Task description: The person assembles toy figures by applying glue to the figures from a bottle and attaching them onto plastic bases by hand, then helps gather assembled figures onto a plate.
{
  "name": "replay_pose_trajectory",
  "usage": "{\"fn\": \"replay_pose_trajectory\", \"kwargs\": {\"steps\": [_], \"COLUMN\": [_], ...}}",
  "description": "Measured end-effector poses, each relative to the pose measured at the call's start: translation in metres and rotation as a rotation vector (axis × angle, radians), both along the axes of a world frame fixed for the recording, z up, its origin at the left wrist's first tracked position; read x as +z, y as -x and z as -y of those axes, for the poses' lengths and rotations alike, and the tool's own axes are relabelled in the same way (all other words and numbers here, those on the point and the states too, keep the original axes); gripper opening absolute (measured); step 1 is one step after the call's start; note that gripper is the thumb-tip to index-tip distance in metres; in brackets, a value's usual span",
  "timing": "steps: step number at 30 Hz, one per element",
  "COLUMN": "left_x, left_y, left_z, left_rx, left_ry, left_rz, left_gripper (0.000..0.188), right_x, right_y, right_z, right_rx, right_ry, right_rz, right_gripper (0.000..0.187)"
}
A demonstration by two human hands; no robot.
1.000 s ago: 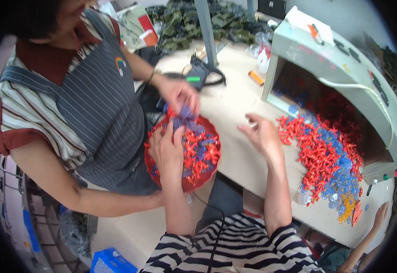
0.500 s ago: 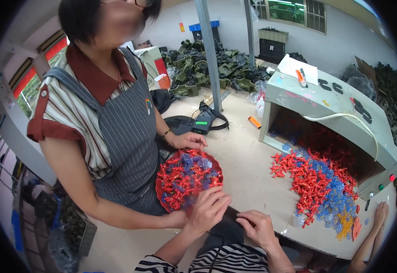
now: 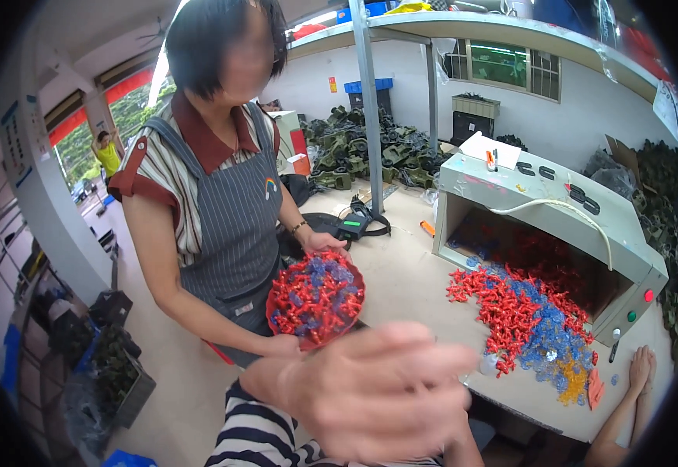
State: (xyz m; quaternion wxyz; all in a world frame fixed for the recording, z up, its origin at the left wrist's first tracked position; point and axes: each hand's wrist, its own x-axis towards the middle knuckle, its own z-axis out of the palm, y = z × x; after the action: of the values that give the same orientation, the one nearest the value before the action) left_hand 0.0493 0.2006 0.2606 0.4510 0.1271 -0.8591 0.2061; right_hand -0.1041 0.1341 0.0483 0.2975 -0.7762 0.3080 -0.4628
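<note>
My left hand (image 3: 385,393) is raised close to the view, blurred by motion, its fingers smeared. I see nothing in it. Behind it my right hand is hidden; only a bit of the right forearm (image 3: 463,447) shows at the lower edge. Just beyond my left hand, a co-worker holds a round red tray (image 3: 271,315) with both hands, one on its far rim and one underneath at the near side. Small shiny red plastic figures (image 3: 296,300) and clear blue pieces (image 3: 329,272) are heaped in that tray.
At right a grey-green open-fronted box machine (image 3: 541,194) stands on the table (image 3: 401,288). Red figures (image 3: 510,335), blue pieces (image 3: 553,327) and yellow pieces (image 3: 572,377) spill from it. Another person's hands (image 3: 642,370) rest at the right edge. A metal post (image 3: 370,117) rises behind.
My left hand has left the tray's near side and come up toward the view, covering my right hand. The co-worker stands more upright, tray still held. The view has tilted up.
</note>
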Motion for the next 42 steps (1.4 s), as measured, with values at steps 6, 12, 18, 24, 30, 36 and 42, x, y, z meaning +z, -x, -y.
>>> {"fn": "replay_pose_trajectory", "kwargs": {"steps": [6,12,18,24,30,36,42], "left_x": [0.03,-0.015,-0.115,-0.228,-0.263,-0.289,-0.275], "left_y": [0.03,0.045,0.077,0.06,0.047,0.053,0.085], "left_z": [-0.017,0.006,0.082,0.158,0.234,0.282,0.224], "left_rx": [-0.316,-0.372,-0.366,0.036,0.488,0.38,0.328], "left_ry": [0.174,0.079,-0.52,-0.976,-1.124,-0.907,-1.061], "left_rz": [0.147,0.17,0.022,-0.043,-0.174,0.025,0.001], "left_gripper": [0.007,0.011,0.017,0.028,0.031,0.039,0.035], "right_x": [0.002,-0.007,-0.023,-0.041,-0.046,-0.073,-0.076], "right_y": [0.013,0.053,0.121,0.126,0.106,0.09,0.087], "right_z": [-0.031,-0.052,-0.074,-0.027,0.025,0.04,0.047], "right_rx": [-0.084,-0.279,-0.861,-0.919,-0.788,-0.805,-0.811], "right_ry": [0.016,0.033,-0.325,-0.354,-0.273,-0.26,-0.203], "right_rz": [0.025,0.018,0.116,0.122,-0.012,-0.071,-0.068], "right_gripper": [0.011,0.012,0.011,0.044,0.058,0.04,0.03]}}
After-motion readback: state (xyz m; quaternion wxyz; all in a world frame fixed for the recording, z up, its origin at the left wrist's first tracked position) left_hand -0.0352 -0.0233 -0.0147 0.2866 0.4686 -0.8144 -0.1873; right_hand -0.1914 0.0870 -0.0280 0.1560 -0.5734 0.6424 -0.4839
